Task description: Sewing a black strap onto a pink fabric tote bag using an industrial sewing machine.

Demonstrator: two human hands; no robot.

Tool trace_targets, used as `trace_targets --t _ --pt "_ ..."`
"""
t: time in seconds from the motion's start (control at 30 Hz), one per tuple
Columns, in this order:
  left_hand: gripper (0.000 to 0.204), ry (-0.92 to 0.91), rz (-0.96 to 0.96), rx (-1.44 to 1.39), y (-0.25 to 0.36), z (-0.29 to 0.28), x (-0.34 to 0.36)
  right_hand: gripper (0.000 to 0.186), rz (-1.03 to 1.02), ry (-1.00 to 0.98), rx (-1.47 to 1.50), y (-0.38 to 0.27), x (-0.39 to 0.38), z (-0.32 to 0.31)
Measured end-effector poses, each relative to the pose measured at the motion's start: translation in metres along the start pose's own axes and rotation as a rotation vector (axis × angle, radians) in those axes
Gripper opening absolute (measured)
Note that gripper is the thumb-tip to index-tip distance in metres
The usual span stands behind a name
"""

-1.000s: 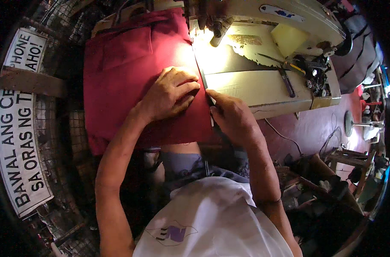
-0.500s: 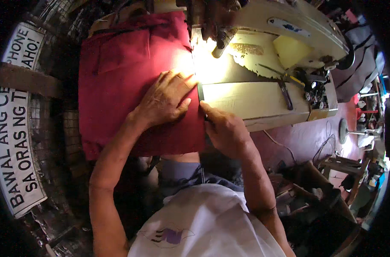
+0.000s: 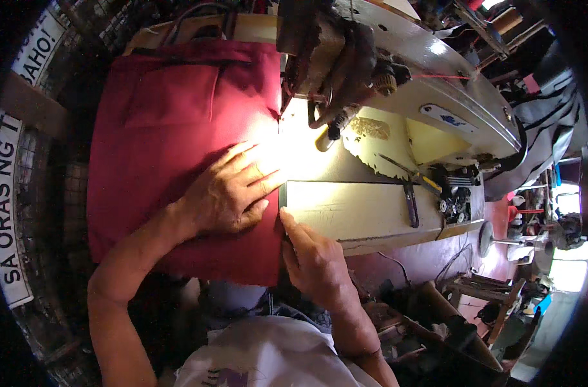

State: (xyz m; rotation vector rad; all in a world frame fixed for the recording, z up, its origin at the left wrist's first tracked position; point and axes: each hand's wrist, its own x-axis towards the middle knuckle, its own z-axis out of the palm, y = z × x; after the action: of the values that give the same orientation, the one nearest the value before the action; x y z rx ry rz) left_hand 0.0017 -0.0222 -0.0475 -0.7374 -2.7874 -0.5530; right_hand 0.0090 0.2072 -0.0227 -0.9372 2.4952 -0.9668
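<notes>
A maroon fabric piece with a patch pocket lies on the bed of a cream sewing machine; its right edge runs by the brightly lit presser area. My left hand rests flat on the fabric near that edge, fingers extended. My right hand is lower down at the edge, thumb and forefinger pinched on a narrow dark strip running along it. Yellow-handled scissors, a dark slim tool and small metal parts lie on the machine bed to the right.
A wire grid with white signs stands at the left. Dark bundled cloth hangs at the right, above a floor with cords, a metal pedestal and cluttered wooden pieces.
The view has shifted, showing more of the machine head and putting hands and fabric lower left in the picture. My left fingers still lie on the fabric; my right hand still pinches the edge.
</notes>
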Motion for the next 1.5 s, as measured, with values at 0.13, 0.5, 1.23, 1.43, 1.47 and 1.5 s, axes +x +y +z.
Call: trace_targets --t 0.13,0.5,1.23,1.43,1.47,1.5 --pt "0.047 0.033 0.031 0.000 -0.009 -0.001 0.008 0.044 -0.021 0.013 -0.007 0.000 0.011 -0.004" --pt "0.037 0.016 0.148 0.127 -0.022 -0.007 0.019 0.049 0.009 0.030 0.033 0.005 0.038 -0.001" --pt "0.065 -0.003 0.029 -0.057 -0.005 0.000 0.001 0.053 0.264 0.246 0.119 -0.006 -0.008 0.017" --pt "0.067 -0.023 0.019 -0.007 0.005 0.002 -0.001 0.051 0.242 0.257 0.212 -0.008 -0.029 0.024" --pt "0.065 0.004 0.003 0.002 0.007 0.003 -0.001 0.051 0.252 0.270 0.203 -0.007 -0.030 0.025" --pt "0.065 0.033 0.012 0.022 0.009 0.005 -0.001 0.049 0.213 0.285 0.216 -0.006 -0.030 0.026"
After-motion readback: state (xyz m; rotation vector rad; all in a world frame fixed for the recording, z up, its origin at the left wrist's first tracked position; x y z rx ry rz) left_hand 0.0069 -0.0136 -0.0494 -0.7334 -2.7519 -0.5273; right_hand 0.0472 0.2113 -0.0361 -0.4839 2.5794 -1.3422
